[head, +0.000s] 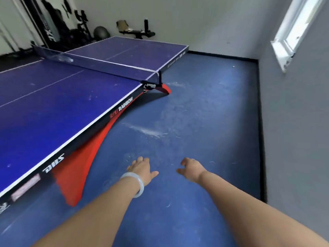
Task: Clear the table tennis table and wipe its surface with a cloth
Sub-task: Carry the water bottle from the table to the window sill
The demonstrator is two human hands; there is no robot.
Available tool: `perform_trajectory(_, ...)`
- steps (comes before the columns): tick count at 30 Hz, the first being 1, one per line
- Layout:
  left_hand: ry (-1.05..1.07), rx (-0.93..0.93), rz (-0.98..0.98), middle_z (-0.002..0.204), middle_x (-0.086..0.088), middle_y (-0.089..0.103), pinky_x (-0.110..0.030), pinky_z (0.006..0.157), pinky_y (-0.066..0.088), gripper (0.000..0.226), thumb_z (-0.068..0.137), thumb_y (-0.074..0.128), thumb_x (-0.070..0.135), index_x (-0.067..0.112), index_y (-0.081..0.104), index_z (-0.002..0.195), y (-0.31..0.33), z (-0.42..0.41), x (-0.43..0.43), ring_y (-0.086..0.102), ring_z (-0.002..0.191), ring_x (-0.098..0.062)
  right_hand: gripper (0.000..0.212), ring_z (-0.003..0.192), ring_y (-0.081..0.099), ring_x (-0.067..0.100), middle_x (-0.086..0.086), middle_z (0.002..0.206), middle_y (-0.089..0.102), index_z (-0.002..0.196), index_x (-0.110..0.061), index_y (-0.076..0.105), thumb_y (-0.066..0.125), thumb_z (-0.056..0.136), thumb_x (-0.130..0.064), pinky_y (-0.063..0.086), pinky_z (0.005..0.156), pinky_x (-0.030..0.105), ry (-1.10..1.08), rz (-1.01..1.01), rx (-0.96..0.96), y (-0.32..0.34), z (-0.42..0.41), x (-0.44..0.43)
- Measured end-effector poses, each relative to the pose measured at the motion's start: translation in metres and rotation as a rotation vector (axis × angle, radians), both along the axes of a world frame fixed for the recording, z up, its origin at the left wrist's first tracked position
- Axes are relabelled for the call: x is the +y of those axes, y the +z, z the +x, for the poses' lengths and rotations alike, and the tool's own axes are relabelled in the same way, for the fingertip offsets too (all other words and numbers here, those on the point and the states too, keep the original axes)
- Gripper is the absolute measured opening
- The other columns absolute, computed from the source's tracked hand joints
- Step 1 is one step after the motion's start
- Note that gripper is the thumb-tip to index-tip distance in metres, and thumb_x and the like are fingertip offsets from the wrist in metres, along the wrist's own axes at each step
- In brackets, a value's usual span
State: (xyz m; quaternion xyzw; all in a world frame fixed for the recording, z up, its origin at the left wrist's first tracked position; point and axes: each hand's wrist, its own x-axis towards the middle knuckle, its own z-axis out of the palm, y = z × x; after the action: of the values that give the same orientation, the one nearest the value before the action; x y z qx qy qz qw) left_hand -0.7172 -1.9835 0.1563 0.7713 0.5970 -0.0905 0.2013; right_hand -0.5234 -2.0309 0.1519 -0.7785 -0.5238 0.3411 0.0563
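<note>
The blue table tennis table (53, 107) fills the left of the head view, its net (99, 65) running across the middle. A bat-like object (66, 59) lies blurred behind the net on the far half. My left hand (142, 169), with a pale bangle on the wrist, hangs over the floor to the right of the table's side edge, fingers relaxed and holding nothing. My right hand (191, 169) hangs beside it with loosely curled fingers, also holding nothing. No cloth is in view.
The table's red leg (83, 164) curves down below its side edge. Scuffed blue floor (204, 122) stretches to the grey wall (293, 131) on the right, with a small white ball (233, 66) near the far corner. Gym equipment (137, 31) stands behind the table.
</note>
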Motion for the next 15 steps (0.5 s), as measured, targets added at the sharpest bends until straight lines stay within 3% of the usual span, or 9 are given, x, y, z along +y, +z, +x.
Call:
perform_trajectory(5,0.247,0.018,0.013,0.146,-0.003,0.036,-0.040,0.108,0.033,0.066,0.095,0.050,0.056,0.017,0.034,0.146,-0.002,-0.091,0.023,0.036,0.135,-0.026,0.042,0.106,0.059,0.031,0.014,0.127,0.056,0.126,-0.005,0.051,0.057,0.096,-0.033,0.050,0.088,0.037,0.249,-0.028,-0.016,0.001,-0.083,0.075)
perform_trajectory(12,0.615,0.017,0.015,0.142,-0.005,0.038,-0.042,0.106,0.035,0.066,0.093,0.053,0.057,0.016,0.038,0.142,0.007,-0.195,0.034,0.038,0.132,-0.029,0.047,0.118,0.056,0.030,0.012,0.133,0.056,0.130,-0.005,0.053,0.059,0.095,-0.037,0.047,0.099,0.038,0.657,0.021,-0.022,-0.001,-0.206,0.162)
perform_trajectory(15,0.768,0.044,0.008,0.142,-0.005,0.039,-0.043,0.105,0.037,0.068,0.092,0.054,0.060,0.016,0.038,0.142,0.007,-0.235,0.024,0.040,0.132,-0.029,0.047,0.117,0.056,0.032,0.014,0.129,0.056,0.129,-0.005,0.052,0.058,0.096,-0.038,0.047,0.095,0.036,0.818,0.042,-0.013,-0.001,-0.265,0.183)
